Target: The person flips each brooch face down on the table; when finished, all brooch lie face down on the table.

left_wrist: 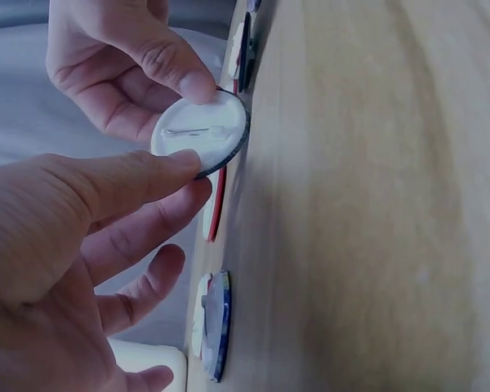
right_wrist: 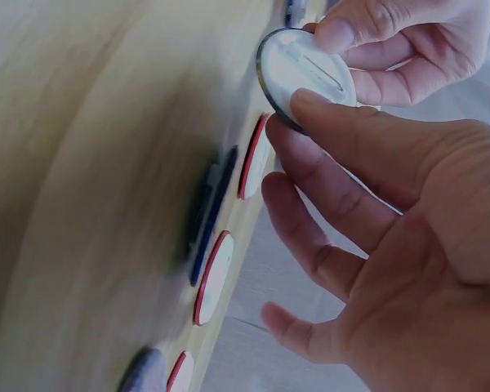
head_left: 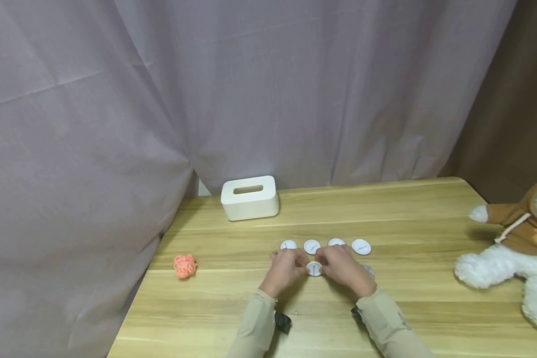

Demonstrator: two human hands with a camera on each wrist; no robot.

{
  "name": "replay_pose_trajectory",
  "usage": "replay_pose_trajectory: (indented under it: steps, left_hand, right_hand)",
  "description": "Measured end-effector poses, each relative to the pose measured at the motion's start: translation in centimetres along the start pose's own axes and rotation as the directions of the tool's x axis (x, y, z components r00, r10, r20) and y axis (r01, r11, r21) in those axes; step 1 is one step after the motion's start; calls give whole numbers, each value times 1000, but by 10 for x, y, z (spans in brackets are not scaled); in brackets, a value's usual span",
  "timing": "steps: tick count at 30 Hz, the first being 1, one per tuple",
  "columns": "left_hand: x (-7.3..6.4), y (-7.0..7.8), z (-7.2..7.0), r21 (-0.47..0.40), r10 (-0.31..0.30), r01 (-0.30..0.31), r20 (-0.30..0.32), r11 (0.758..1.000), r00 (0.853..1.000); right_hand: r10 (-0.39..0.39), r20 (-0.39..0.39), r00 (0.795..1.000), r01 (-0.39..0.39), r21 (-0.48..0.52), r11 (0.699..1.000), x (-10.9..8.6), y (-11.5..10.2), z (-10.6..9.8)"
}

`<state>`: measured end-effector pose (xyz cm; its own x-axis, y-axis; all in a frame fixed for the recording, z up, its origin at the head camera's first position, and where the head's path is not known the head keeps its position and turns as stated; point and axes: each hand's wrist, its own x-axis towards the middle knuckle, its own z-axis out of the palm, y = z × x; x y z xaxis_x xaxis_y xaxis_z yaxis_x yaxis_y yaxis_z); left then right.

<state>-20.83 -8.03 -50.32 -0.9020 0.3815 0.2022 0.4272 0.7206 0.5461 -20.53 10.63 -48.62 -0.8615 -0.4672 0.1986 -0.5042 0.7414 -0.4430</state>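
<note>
Both hands hold one round pin-back button badge [head_left: 314, 269] between them, its white back with the metal pin turned towards me. My left hand [head_left: 288, 268] pinches one edge of the badge [left_wrist: 216, 122] between thumb and forefinger, its other fingers loosely bent. On the opposite edge, the thumb and fingers of my right hand [head_left: 342, 266] pinch it too. The badge [right_wrist: 290, 69] is tilted and raised over the table in the right wrist view. Behind the hands lies a row of similar badges, including a white-backed badge [head_left: 312, 246] and the rightmost badge [head_left: 361, 246].
Another badge [head_left: 369, 271] is partly hidden by my right hand. A white tissue box [head_left: 250, 199] stands at the table's back, and a coral-coloured looped ball [head_left: 185, 266] lies left. At the right edge sits a plush toy [head_left: 519, 253]. A grey curtain [head_left: 268, 99] hangs behind the wooden table [head_left: 197, 318].
</note>
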Motion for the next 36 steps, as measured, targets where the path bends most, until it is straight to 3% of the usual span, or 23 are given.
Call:
replay_pose_trajectory:
  steps: [10, 22, 36]
  left_hand:
    - [3, -1, 3, 42, -44, 43, 27, 998, 999]
    - [4, 0, 3, 120, -34, 28, 49, 992, 998]
    - [4, 0, 4, 165, -17, 9, 50, 986, 999]
  right_hand:
    - [3, -19, 1000, -2, 13, 1000, 3, 0, 6]
    - [-2, 3, 1000, 2, -60, 998, 6, 2, 10]
    - [-25, 7, 1000, 25, -76, 997, 6, 4, 10]
